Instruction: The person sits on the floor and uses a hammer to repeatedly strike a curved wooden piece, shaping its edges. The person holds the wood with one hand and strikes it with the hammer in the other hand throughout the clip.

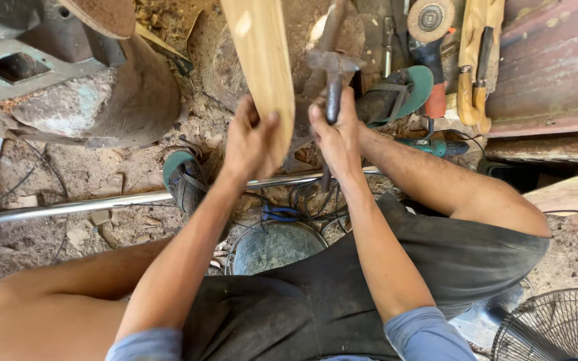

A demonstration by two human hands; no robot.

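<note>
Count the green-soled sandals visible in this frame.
2: one green-soled sandal lies left of the left hand; the other lies upper right of the right hand. More may be hidden.

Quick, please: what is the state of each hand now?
Left hand: closed on the wooden plank.
Right hand: closed on the hatchet handle.

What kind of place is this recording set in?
Probably an informal woodworking workshop with a dirt floor. The left hand holds a pale wooden plank, the right hand holds a hammer-like tool, and an angle grinder lies among wood shavings.
</note>
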